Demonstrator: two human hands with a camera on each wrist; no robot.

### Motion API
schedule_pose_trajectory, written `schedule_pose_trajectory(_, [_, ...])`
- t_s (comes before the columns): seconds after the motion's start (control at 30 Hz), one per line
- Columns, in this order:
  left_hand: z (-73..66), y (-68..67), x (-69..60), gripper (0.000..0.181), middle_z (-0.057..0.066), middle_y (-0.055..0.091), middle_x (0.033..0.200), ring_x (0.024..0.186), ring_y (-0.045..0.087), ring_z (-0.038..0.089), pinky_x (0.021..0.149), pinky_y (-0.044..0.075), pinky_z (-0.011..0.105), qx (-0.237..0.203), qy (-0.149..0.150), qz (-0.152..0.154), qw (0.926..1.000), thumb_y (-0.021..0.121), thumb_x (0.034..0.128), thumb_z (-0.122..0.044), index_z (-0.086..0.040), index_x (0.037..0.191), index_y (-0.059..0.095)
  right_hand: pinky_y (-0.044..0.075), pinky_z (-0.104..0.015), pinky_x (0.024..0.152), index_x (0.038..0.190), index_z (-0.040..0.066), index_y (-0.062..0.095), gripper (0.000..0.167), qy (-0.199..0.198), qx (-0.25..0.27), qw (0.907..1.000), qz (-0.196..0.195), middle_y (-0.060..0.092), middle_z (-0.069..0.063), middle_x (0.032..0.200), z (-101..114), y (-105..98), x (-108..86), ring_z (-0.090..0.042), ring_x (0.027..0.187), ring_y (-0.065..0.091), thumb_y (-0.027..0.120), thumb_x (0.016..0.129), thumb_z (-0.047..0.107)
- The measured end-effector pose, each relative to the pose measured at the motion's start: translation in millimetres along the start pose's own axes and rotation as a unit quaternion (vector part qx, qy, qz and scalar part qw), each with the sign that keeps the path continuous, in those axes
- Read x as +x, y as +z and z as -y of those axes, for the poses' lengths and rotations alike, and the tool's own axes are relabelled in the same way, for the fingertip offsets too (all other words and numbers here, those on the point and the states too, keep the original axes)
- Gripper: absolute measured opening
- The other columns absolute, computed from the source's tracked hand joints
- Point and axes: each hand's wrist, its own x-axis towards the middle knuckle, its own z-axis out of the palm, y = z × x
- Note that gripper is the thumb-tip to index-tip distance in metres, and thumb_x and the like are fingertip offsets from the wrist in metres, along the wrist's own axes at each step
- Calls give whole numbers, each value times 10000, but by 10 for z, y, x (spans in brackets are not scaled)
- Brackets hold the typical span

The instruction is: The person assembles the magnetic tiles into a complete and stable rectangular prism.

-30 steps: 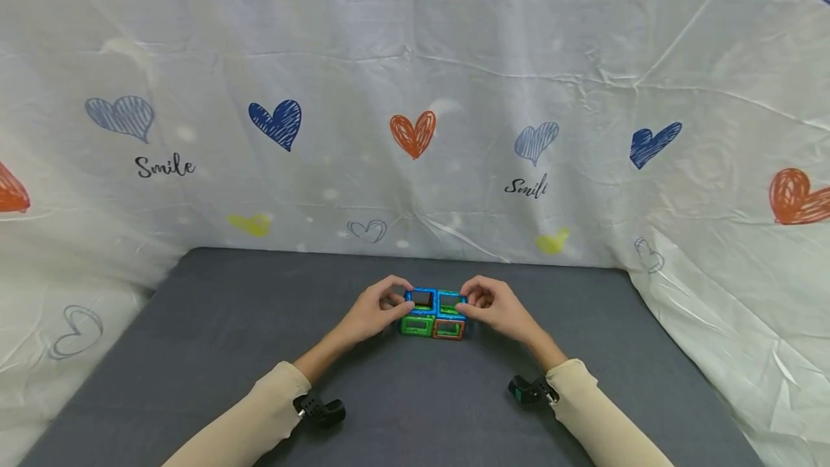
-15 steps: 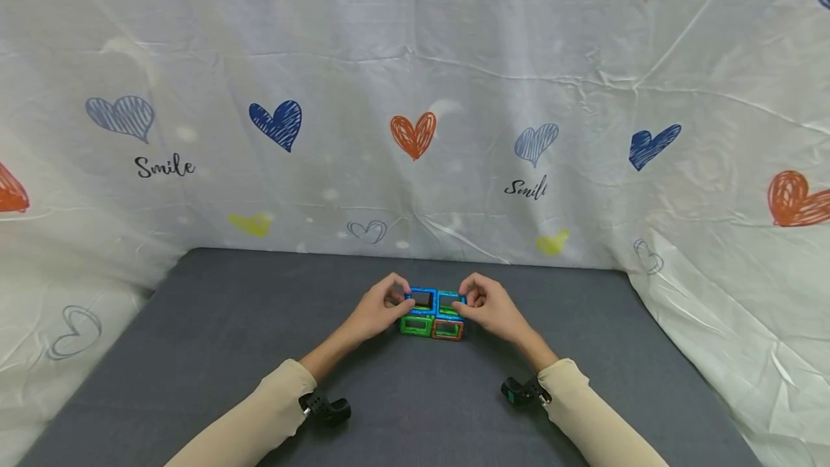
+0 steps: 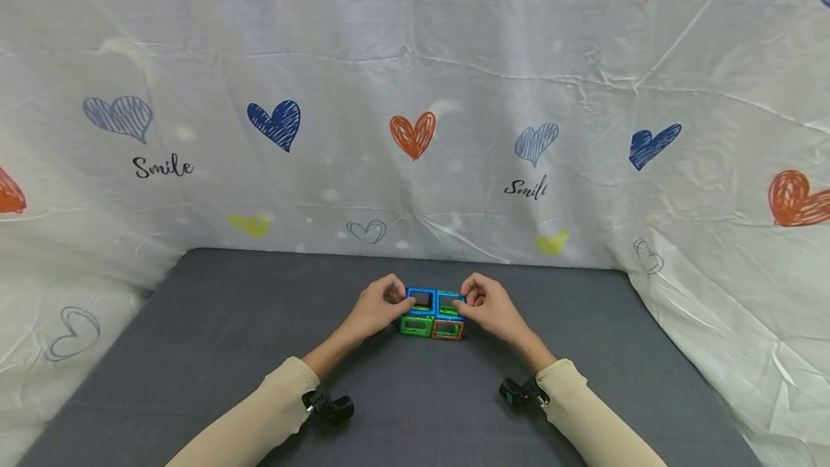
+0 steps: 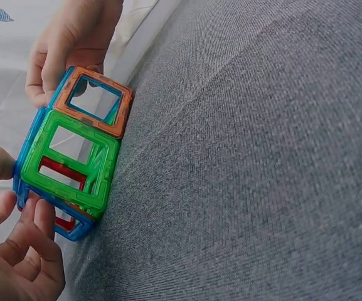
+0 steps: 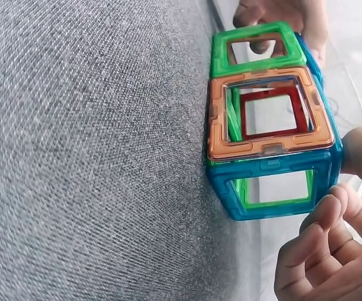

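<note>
A box of two joined cubes made of magnetic tiles (image 3: 435, 303) sits on the dark grey table. Blue frames form its top, and its front has a green tile (image 4: 108, 166) beside an orange one (image 5: 271, 150). At the right end is a blue tile (image 5: 322, 182); red and green frames show through the openings. My left hand (image 3: 377, 308) holds the box's left end, thumb at the top's front and fingers toward the back. At the opposite end my right hand (image 3: 494, 307) pinches the top in the same way, other fingers curled.
The grey cloth-covered table (image 3: 415, 409) spreads around the box. Behind it hangs a white curtain (image 3: 467, 34) printed with hearts and lettering. Black wrist cameras (image 3: 332, 407) are strapped to both forearms, over beige sleeves.
Both forearms have shifted slightly inward, and the fingers have adjusted a little at the box's ends. The box itself stays almost in the same place.
</note>
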Motion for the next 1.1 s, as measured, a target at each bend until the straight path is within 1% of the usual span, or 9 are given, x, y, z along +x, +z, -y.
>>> schedule_pose_trajectory(0.1, [28,8,7,186,-11,610,878,772,562,183,594,451,346,42,55,-35,10000,754,951,-178,-114,901,586,414,-274,536,929,70,601,170,-30,14,10000,-17,566,-18,723,-7,0,1,-135,559,487,768,905,44])
schedule_pose_trajectory(0.27, [66,12,9,180,-20,612,881,791,571,182,578,469,340,65,12,-53,10000,757,947,-162,-133,888,590,409,-267,535,923,57,602,173,-107,94,9999,-47,561,-16,714,-17,3,2,-122,554,477,767,891,17])
schedule_pose_trajectory(0.43, [79,5,10,174,-21,614,883,807,577,182,564,480,330,8,-17,-40,10000,759,944,-163,-146,887,596,402,-267,531,926,40,600,170,-128,148,9998,-47,559,-26,708,-19,7,6,-121,544,461,764,892,7])
schedule_pose_trajectory(0.6, [71,-5,0,167,-14,614,884,812,583,186,550,481,330,-38,38,-36,10000,751,949,-158,-136,889,598,394,-258,539,934,24,600,165,-147,195,9997,-39,557,-28,710,-10,8,2,-110,548,452,761,901,4])
schedule_pose_trajectory(0.83, [57,0,-3,167,-1,605,889,790,577,188,560,479,339,-132,31,28,9999,742,961,-170,-122,897,595,391,-246,549,944,-106,579,135,-112,314,9994,73,567,-141,722,414,-63,-73,-118,554,446,709,905,-96])
schedule_pose_trajectory(1.0, [79,2,-9,180,28,593,884,706,592,217,556,522,344,-312,-145,112,9993,738,967,-186,-105,907,589,387,-248,528,930,-94,578,134,-303,471,9984,17,566,-127,714,381,-62,-78,-121,551,449,710,903,-101])
schedule_pose_trajectory(1.03, [88,0,-12,183,35,591,880,692,597,232,559,531,349,-341,-197,117,9992,741,967,-191,-105,909,590,382,-253,521,931,-86,574,136,-395,478,9981,18,563,-119,716,341,-55,-70,-123,550,446,708,905,-100])
schedule_pose_trajectory(1.1, [104,-2,-20,191,42,585,874,689,603,255,564,536,359,-367,-217,126,9990,739,970,-205,-99,915,589,381,-249,519,933,-80,582,133,-403,537,9977,8,564,-126,718,331,-51,-70,-138,555,447,711,907,-98])
